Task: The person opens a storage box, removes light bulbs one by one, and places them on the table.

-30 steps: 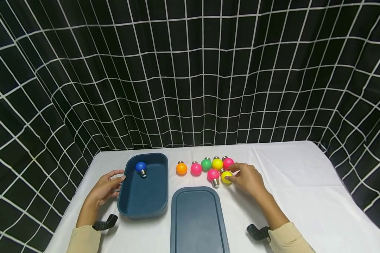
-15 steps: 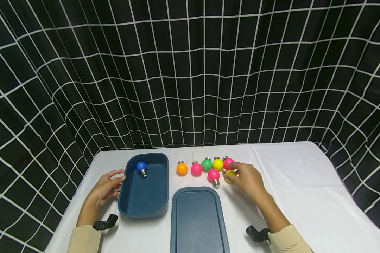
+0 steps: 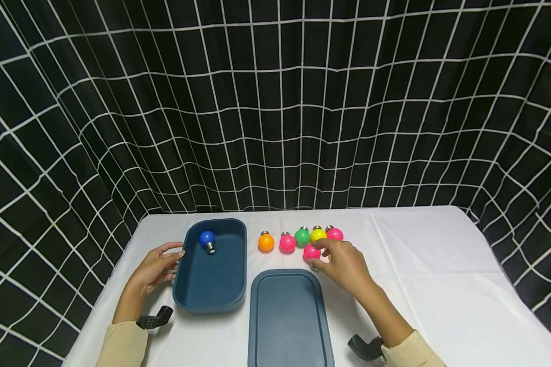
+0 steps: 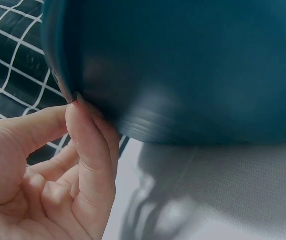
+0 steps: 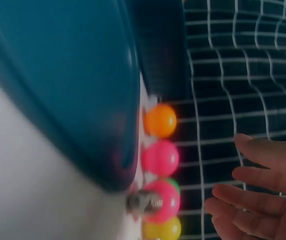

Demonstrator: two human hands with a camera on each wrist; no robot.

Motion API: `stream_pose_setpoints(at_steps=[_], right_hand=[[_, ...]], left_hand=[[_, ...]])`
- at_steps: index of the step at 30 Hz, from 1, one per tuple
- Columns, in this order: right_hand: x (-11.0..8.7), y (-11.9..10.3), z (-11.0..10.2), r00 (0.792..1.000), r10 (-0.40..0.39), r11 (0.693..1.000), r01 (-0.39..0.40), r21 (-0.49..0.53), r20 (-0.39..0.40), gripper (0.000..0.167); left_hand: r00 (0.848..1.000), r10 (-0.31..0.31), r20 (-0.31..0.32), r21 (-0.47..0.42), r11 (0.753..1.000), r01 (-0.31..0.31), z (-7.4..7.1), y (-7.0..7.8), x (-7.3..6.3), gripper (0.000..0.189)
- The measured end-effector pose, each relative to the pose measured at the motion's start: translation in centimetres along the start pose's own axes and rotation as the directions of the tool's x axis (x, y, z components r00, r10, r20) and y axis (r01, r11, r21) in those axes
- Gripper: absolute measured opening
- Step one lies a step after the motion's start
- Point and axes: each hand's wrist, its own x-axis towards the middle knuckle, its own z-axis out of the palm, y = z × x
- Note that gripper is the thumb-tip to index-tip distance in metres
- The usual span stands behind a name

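Note:
My left hand [image 3: 155, 268] pinches the left rim of a dark blue plastic container [image 3: 245, 265]; thumb and fingertip meet at its edge in the left wrist view. A blue light bulb [image 3: 207, 238] with a metal base lies inside. My right hand [image 3: 346, 267] hovers with parted fingers over a pink bulb [image 3: 311, 252], thumb close to its metal base. Nothing is between those fingers [image 5: 223, 195] in the right wrist view. Beneath this hand a yellow bulb is mostly hidden. Behind stand orange [image 3: 266, 242], pink [image 3: 287, 243], green [image 3: 302, 236], yellow [image 3: 319, 234] and pink [image 3: 335, 234] bulbs.
A flat blue-grey lid [image 3: 289, 318] lies on the white cloth [image 3: 441, 285] between the container and my right forearm. Dark curtains [image 3: 275, 112] with a white grid rise behind and beside the table.
My right hand has released the yellow bulb and shifted left to the front pink bulb. The left hand keeps its place at the container's rim. The head view has tilted slightly.

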Motion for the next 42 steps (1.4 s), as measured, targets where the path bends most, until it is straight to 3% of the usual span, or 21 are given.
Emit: stream_pose_setpoints(at_steps=[8, 13, 21, 28, 36, 42], right_hand=[[1.4, -3.6, 0.3, 0.993, -0.115, 0.993, 0.115, -0.001, -0.016, 0.042], [2.7, -6.0, 0.7, 0.984, -0.175, 0.985, 0.175, -0.007, 0.016, 0.042], [5.1, -9.3, 2.6, 0.939, -0.32, 0.947, 0.322, -0.002, 0.125, 0.037], [7.2, -11.8, 4.1, 0.915, -0.326, 0.944, 0.326, 0.041, 0.236, 0.039], [9.6, -13.9, 6.0, 0.881, -0.3, 0.948, 0.318, 0.013, 0.366, 0.04], [11.2, -14.9, 7.8, 0.876, -0.304, 0.947, 0.321, 0.018, 0.374, 0.035]], left_hand=[[1.0, 0.013, 0.01, -0.002, 1.0, -0.013, -0.4, 0.5, 0.4, 0.054], [1.0, 0.012, 0.011, -0.006, 1.0, -0.012, -0.4, 0.4, 0.5, 0.054], [0.999, 0.026, 0.044, -0.05, 0.998, -0.023, -0.3, 0.1, 0.1, 0.053], [0.999, 0.019, 0.037, -0.049, 0.999, -0.017, -0.4, -0.2, 0.0, 0.053], [0.999, 0.014, 0.032, -0.033, 0.999, -0.013, -0.4, -0.1, 0.2, 0.055], [0.999, 0.014, 0.03, -0.02, 1.0, -0.013, -0.4, -0.1, 0.3, 0.054]])
